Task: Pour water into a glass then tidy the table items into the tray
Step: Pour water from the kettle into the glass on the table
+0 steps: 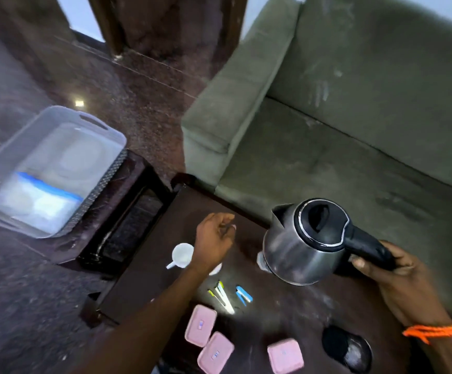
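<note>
My right hand (pixel 392 271) grips the black handle of a steel electric kettle (pixel 297 249), held above the dark table (pixel 144 279) with its spout pointing away. A glass (pixel 260 261) is mostly hidden behind the kettle's base. My left hand (pixel 214 238) hovers over the table's middle with fingers loosely curled and nothing in it. Just left of it stands a white cup (pixel 182 255). A clear plastic tray (pixel 49 168) holding a white and blue packet rests on a low stand at the left.
Three pink lidded boxes (pixel 200 329) (pixel 215 353) (pixel 285 354) lie near the table's front. Blue and yellow clips (pixel 228 295) lie behind them. The black kettle base (pixel 346 348) sits front right. A green sofa (pixel 354 117) stands behind the table.
</note>
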A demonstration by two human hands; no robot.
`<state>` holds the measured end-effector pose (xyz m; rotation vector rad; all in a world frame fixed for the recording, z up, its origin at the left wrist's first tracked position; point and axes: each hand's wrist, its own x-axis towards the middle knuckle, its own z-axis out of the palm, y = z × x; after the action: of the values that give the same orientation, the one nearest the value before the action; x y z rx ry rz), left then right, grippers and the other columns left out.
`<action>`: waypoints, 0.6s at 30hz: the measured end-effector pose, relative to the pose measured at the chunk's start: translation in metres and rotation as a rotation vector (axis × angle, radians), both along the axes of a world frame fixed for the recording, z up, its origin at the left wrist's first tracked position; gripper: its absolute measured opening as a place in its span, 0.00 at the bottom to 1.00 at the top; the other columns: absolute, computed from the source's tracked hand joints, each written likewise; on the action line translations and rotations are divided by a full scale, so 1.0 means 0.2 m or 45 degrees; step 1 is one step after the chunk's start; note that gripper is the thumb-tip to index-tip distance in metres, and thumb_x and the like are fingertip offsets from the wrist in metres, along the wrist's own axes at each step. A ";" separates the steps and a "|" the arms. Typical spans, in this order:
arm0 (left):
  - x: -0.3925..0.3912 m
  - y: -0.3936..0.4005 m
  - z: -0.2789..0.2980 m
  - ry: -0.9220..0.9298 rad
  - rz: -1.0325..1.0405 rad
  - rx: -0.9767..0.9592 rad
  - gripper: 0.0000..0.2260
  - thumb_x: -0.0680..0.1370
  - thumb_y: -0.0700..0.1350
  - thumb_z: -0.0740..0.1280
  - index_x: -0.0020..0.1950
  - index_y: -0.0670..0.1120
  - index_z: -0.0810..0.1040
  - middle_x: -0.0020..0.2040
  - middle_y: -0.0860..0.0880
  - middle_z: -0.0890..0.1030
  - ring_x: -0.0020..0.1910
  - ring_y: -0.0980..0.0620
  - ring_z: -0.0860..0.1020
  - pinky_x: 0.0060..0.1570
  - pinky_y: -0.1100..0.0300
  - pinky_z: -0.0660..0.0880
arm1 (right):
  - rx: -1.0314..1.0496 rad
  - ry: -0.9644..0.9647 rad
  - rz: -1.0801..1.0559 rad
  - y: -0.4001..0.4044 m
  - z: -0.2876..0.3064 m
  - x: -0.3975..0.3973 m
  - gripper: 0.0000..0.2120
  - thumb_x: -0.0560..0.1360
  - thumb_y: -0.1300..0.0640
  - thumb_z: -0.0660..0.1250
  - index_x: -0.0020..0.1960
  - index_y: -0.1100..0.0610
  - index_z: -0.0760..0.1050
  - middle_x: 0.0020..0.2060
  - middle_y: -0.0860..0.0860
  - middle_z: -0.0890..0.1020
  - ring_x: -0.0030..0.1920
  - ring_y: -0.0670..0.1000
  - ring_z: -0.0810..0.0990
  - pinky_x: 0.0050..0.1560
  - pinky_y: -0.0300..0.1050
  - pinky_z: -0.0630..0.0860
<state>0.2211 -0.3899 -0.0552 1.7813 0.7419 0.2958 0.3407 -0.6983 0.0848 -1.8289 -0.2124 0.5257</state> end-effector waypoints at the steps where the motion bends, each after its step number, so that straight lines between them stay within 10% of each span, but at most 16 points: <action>1: -0.03 0.08 0.01 -0.008 0.060 -0.003 0.11 0.74 0.37 0.71 0.56 0.42 0.84 0.51 0.44 0.84 0.48 0.49 0.85 0.55 0.50 0.83 | 0.029 0.005 0.026 0.12 -0.01 0.01 0.20 0.64 0.62 0.77 0.55 0.59 0.83 0.48 0.55 0.88 0.48 0.51 0.85 0.51 0.45 0.83; 11: -0.36 1.05 0.04 0.042 0.552 0.152 0.10 0.77 0.35 0.68 0.53 0.45 0.85 0.50 0.49 0.86 0.48 0.62 0.79 0.52 0.81 0.69 | 0.426 0.075 0.298 1.53 -0.12 -0.01 0.18 0.66 0.68 0.72 0.55 0.60 0.83 0.48 0.52 0.87 0.49 0.52 0.84 0.51 0.51 0.83; 14: -0.48 1.31 0.04 0.061 0.644 0.185 0.09 0.76 0.37 0.68 0.52 0.46 0.85 0.49 0.51 0.85 0.47 0.59 0.79 0.53 0.74 0.72 | 0.477 0.071 0.363 1.95 -0.15 -0.06 0.16 0.66 0.67 0.73 0.52 0.56 0.84 0.43 0.46 0.88 0.43 0.43 0.84 0.45 0.38 0.82; 18: -0.60 1.58 0.00 0.082 0.757 0.104 0.10 0.78 0.36 0.67 0.55 0.46 0.84 0.51 0.51 0.84 0.47 0.57 0.81 0.54 0.59 0.79 | 0.539 0.127 0.418 2.42 -0.20 -0.11 0.18 0.66 0.65 0.76 0.55 0.65 0.81 0.41 0.56 0.85 0.43 0.53 0.82 0.48 0.49 0.82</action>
<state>0.1013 -0.0742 -0.0556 1.6167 1.3168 0.6716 0.3184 -0.2137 0.0441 -1.3574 -0.5212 0.7369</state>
